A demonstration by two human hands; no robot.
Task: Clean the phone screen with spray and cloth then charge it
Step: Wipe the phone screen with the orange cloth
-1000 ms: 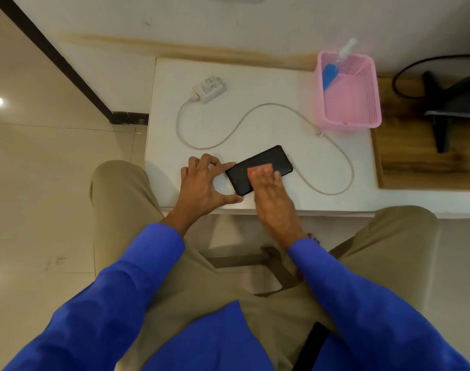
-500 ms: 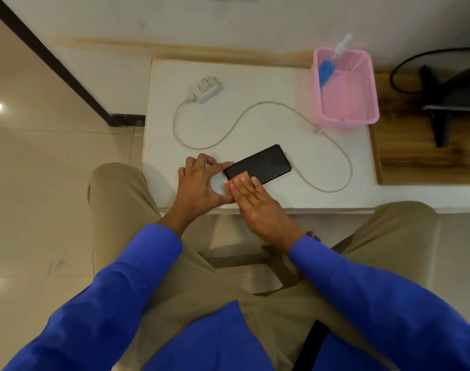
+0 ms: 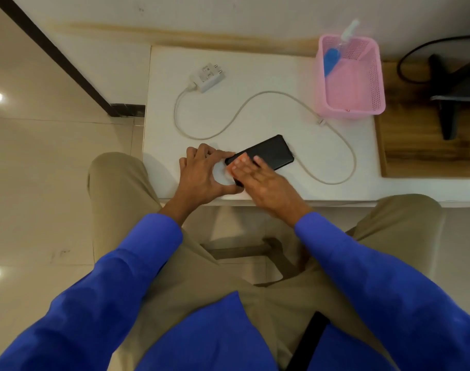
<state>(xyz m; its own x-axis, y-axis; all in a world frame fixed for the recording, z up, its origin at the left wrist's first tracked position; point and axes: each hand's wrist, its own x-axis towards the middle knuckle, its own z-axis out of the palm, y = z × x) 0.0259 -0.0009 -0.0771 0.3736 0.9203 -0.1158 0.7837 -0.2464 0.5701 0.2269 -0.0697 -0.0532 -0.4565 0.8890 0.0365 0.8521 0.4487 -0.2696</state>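
Phone (image 3: 266,153): flat on bench (image 3: 255,76), near front edge.
L hand (image 3: 204,175): thumb + finger pinch phone's near end.
R hand (image 3: 266,180): fingers straight, pressing cloth (image 3: 229,169) on screen.
Risk: hard wipe w/ loose pinch → phone skids off edge; cable (image 3: 335,145) close, may snag.

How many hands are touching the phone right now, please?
2. The left hand pinches the near left end of the phone; the right hand presses a cloth on its screen.

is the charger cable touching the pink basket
Cannot tell. In the head view the charger cable runs right along the near bottom edge of the pink basket, with no plain gap or contact visible.
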